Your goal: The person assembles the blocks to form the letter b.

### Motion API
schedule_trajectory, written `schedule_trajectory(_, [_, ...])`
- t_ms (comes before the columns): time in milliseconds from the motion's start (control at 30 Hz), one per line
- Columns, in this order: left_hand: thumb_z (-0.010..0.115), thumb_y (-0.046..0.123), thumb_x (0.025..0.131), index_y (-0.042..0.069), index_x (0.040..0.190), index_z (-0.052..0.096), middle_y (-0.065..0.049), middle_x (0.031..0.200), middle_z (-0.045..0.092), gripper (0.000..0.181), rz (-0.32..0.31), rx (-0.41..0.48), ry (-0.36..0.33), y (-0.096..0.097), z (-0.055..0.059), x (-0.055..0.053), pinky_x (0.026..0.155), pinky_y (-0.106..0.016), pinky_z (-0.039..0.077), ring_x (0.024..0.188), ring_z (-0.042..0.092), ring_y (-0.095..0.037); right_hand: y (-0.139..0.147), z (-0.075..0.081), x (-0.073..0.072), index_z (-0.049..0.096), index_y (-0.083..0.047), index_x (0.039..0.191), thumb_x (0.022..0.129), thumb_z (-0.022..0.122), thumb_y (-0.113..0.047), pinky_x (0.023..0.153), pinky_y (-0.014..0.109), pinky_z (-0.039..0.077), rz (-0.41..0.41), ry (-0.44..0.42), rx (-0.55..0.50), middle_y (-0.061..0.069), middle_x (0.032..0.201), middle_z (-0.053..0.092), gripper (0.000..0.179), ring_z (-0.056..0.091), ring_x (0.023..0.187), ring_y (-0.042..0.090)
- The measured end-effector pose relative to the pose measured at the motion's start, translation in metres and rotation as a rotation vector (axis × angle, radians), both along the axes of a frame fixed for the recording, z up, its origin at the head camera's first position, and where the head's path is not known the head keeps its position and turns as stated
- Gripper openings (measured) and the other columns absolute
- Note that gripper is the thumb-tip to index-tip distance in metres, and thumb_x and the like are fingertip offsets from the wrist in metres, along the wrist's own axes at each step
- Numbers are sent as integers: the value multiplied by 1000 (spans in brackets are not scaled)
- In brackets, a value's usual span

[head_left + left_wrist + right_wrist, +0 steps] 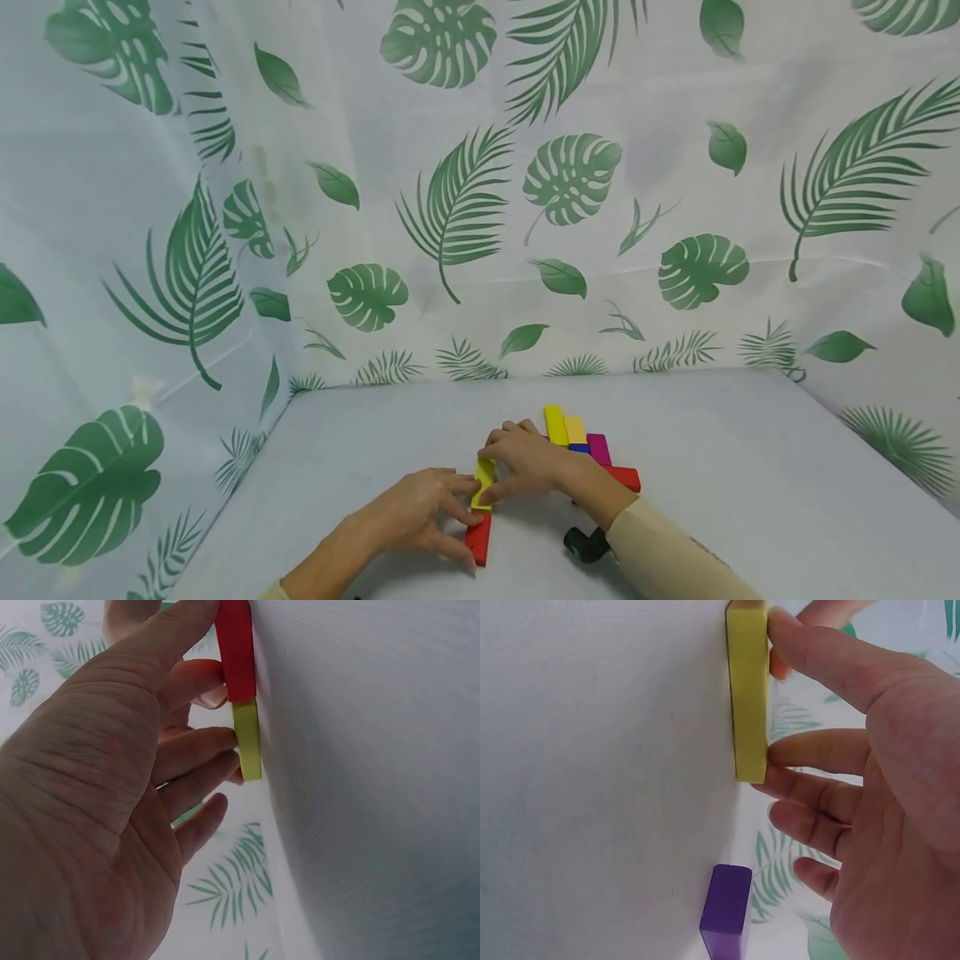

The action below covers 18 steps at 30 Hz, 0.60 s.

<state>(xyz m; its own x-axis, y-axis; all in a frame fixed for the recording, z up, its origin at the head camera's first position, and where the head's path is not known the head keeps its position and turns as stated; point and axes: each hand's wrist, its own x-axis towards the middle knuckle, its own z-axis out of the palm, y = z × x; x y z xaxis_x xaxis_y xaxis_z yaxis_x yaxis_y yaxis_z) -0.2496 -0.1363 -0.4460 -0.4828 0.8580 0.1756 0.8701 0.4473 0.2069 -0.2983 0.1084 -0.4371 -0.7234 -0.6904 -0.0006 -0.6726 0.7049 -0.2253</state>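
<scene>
A red block and a yellow block lie end to end in a line on the table. My left hand holds the red block between thumb and index finger, and its other fingers touch the side of the yellow block. With thumb and index finger at opposite ends, my right hand pinches the yellow block from above. In the right wrist view, a purple block stands apart from the yellow one, beyond the fingertips.
Right of my right hand lies a group of blocks: a yellow one, a pale orange one, a magenta one and a red one, partly hidden by the forearm. A black object shows beside the right sleeve. Leaf-patterned curtains border the table.
</scene>
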Motion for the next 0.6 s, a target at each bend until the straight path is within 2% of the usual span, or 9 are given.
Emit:
schedule_trajectory(233, [78, 66, 81, 27, 113, 83, 1, 134, 71, 51, -42, 33, 85, 1, 0, 0, 109, -39, 53, 126, 66, -10, 0, 5, 2, 71, -20, 135, 84, 79, -59, 107, 47, 42, -6, -75, -20, -3, 132, 68, 65, 53, 123, 19])
schedule_trajectory(333, [78, 67, 80, 28, 110, 84, 5, 130, 73, 50, -50, 43, 97, 2, 0, 1, 106, -35, 55, 121, 68, -9, -1, 5, 3, 71, -21, 134, 83, 80, -58, 105, 46, 42, -8, -105, -27, -4, 131, 68, 64, 53, 121, 18])
schedule_trajectory(433, [79, 66, 79, 30, 110, 84, 8, 128, 73, 48, -42, 43, 55, 2, 1, 2, 104, -34, 55, 119, 68, -9, -1, 5, 3, 71, -21, 133, 81, 82, -58, 104, 45, 42, 5, -125, -32, -6, 129, 68, 64, 53, 120, 16])
schedule_trajectory(600, [79, 66, 80, 32, 115, 82, 10, 127, 72, 49, -28, 22, -14, 3, 3, 4, 110, -44, 52, 120, 66, -6, 2, 6, 2, 71, -23, 134, 79, 85, -55, 104, 44, 40, 24, -148, -30, -9, 128, 67, 65, 52, 119, 14])
